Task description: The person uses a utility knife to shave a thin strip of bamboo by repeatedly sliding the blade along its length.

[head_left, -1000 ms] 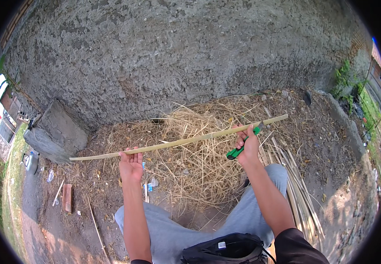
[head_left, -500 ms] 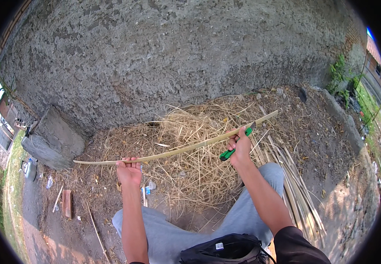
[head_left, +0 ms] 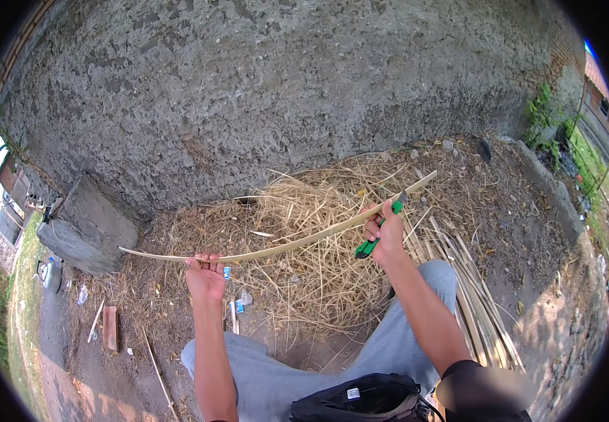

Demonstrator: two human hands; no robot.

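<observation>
A long, thin bamboo strip (head_left: 283, 246) stretches across in front of me, bowed with its middle sagging and its right end raised. My left hand (head_left: 206, 277) pinches it near the left end, thumb and fingertips on the strip. Toward the other end, my right hand (head_left: 385, 235) grips a green utility knife (head_left: 367, 247) together with the strip. The knife's dark blade points up and right, beside the strip. Below the strip lies a heap of pale bamboo shavings (head_left: 318, 281).
Several split bamboo strips (head_left: 484, 309) lie by my right knee. A rough grey wall (head_left: 283, 91) rises ahead. At the left stand a concrete block (head_left: 93, 225) and a kettle (head_left: 50, 274); a reddish brick (head_left: 110, 328) is nearer. An open black bag (head_left: 361, 401) sits at my lap.
The strip bows more now, and its right end has shifted slightly left and up. Both hands keep their hold with little movement.
</observation>
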